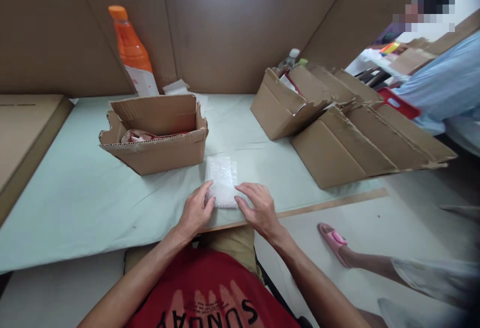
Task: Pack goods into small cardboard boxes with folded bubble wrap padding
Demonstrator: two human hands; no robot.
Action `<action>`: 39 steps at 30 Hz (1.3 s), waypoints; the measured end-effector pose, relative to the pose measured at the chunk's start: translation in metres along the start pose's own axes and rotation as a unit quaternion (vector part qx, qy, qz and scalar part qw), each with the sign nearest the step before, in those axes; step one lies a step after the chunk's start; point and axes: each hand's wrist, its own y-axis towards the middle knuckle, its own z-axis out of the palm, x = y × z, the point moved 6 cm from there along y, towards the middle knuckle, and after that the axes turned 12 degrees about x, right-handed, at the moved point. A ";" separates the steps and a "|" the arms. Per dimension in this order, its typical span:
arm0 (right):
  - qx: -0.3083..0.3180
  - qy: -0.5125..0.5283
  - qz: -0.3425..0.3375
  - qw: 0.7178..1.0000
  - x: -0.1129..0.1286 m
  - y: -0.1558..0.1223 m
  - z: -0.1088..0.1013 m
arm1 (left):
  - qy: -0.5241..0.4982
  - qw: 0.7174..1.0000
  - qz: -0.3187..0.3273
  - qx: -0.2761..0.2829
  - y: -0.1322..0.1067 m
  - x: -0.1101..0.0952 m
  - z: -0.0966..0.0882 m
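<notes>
A small white bubble-wrap packet [222, 179] lies on the pale green table [75, 193] near its front edge. My left hand [195, 211] rests at the packet's left side with the thumb and fingers curled onto its edge. My right hand [257, 207] lies on its right side, fingers pressed on the wrap. Both hands pinch the near end of the packet between them.
An open cardboard box [157, 133] with red-and-white contents stands just behind the packet. An orange bottle [132, 48] stands at the back. Torn boxes and flattened cardboard [348, 128] lie to the right. Another person's foot in a pink slipper [333, 240] is on the floor at right.
</notes>
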 end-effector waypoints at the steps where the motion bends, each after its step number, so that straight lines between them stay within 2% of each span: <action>1: -0.014 -0.017 -0.021 1.000 0.006 -0.005 -0.001 | 0.000 1.000 -0.004 -0.002 0.002 0.001 0.000; 4: 0.044 -0.051 -0.074 0.995 0.018 -0.011 0.014 | 0.013 1.000 0.005 -0.007 0.007 0.000 -0.001; 6: 0.093 -0.065 -0.072 0.991 0.017 -0.007 0.029 | 0.024 0.999 0.024 -0.015 0.006 -0.004 -0.004; 9: 0.135 -0.027 -0.027 0.990 0.006 0.002 0.041 | 0.039 0.996 0.075 -0.026 -0.004 -0.012 -0.012; 12: 0.177 0.092 0.028 0.980 -0.005 0.003 0.041 | 0.048 0.993 0.111 0.009 -0.020 -0.017 -0.016; 14: 0.218 0.175 0.071 0.957 -0.009 -0.001 0.041 | 0.043 0.994 0.094 0.031 -0.025 -0.015 -0.016; 16: 0.232 0.205 0.108 0.945 -0.010 -0.005 0.039 | 0.036 0.997 0.057 0.028 -0.024 -0.012 -0.016; 18: 0.184 0.149 0.118 0.964 -0.008 -0.007 0.030 | 0.037 0.999 0.025 0.015 -0.015 -0.010 -0.015; 20: 0.123 0.043 0.092 0.987 0.001 -0.006 0.020 | 0.054 0.998 0.000 0.010 -0.004 -0.009 -0.013; 21: 0.112 -0.004 0.069 0.991 0.007 -0.005 0.018 | 0.065 0.998 -0.010 0.009 0.001 -0.009 -0.012; 23: 0.137 -0.058 0.026 0.989 0.015 -0.003 0.022 | 0.069 0.997 -0.023 0.003 0.007 -0.009 -0.012; 26: 0.173 -0.046 0.025 0.984 0.012 0.004 0.033 | -0.020 0.998 -0.053 -0.030 0.003 -0.002 -0.014; 28: 0.147 0.024 0.065 0.987 0.004 0.008 0.034 | -0.150 0.984 -0.085 -0.052 -0.007 0.005 -0.013; 30: 0.121 0.134 0.102 0.978 -0.001 0.010 0.035 | -0.301 0.947 -0.107 -0.043 -0.017 0.009 -0.006; 33: 0.151 0.296 0.123 0.935 0.004 0.008 0.041 | -0.452 0.883 -0.125 -0.007 -0.025 0.006 0.006; 35: 0.152 0.331 0.123 0.923 0.007 0.005 0.039 | -0.478 0.867 -0.137 -0.008 -0.027 0.003 0.008; 38: 0.095 0.309 0.118 0.939 0.004 0.002 0.028 | -0.471 0.873 -0.128 -0.004 -0.027 -0.006 0.005; 39: 0.093 0.314 0.118 0.937 0.002 0.001 0.027 | -0.468 0.875 -0.119 0.004 -0.026 -0.010 0.005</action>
